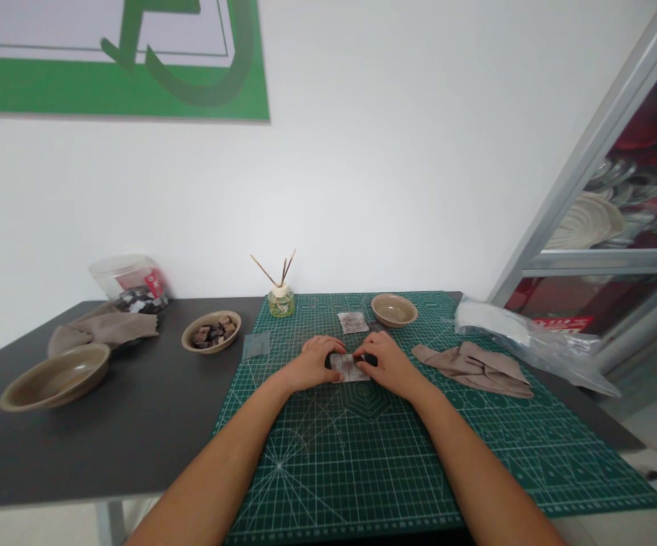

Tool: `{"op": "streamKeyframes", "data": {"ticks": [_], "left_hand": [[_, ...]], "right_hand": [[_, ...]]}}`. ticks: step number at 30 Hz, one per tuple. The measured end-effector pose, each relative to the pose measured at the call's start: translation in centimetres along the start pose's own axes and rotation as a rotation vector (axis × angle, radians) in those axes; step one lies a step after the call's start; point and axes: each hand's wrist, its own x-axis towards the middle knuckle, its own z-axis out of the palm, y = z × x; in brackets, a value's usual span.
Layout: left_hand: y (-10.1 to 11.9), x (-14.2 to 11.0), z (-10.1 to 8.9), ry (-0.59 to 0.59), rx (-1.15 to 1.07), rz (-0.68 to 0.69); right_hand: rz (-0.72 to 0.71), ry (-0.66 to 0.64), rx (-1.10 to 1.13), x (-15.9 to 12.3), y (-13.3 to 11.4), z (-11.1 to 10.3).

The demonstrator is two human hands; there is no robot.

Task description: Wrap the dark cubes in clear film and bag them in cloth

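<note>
My left hand (317, 361) is closed on the left edge of a small whitish square with brown stains (348, 369), which looks like paper or cloth. My right hand (390, 362) grips its right side, thumb and fingers bent inward. Something dark shows at the fingers of both hands, too small to name. The square is over a green cutting mat (317, 470). Just beyond the hands lies another stained square (353, 322). Behind my right hand stands a shallow beige bowl (395, 311). A grey-blue flat packet (256, 345) lies to the left.
Left are a bowl of dark brown chunks (211, 347), a larger bowl (58, 383), a brown cloth (101, 331) and a clear jar (129, 282). A reed diffuser (281, 299) stands at the back. Right are another brown cloth (479, 367) and a plastic bag (533, 337).
</note>
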Motion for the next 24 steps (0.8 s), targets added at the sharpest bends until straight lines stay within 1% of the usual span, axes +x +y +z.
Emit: {"op": "streamKeyframes", "data": {"ticks": [4,6,10,17,21,24], "left_hand": [[-0.02,-0.04,0.01,0.002,-0.004,0.007],[-0.06,-0.01,0.03,0.005,0.0,0.008],[-0.12,0.04,0.08,0.004,0.006,0.008],[-0.23,0.02,0.11,0.005,-0.001,0.002],[-0.2,0.06,0.14,-0.004,-0.008,-0.003],[-0.13,0.07,0.13,-0.003,-0.007,-0.006]], "right_hand": [[-0.024,-0.033,0.05,0.0,-0.12,0.06],[-0.014,-0.038,0.031,0.14,-0.23,0.26],[-0.001,0.0,-0.015,0.31,-0.16,0.5],[0.012,0.059,0.044,-0.04,-0.13,-0.17],[-0.026,0.059,-0.002,-0.04,-0.34,-0.28],[-0.073,0.035,0.028,-0.04,-0.54,-0.35]]}}
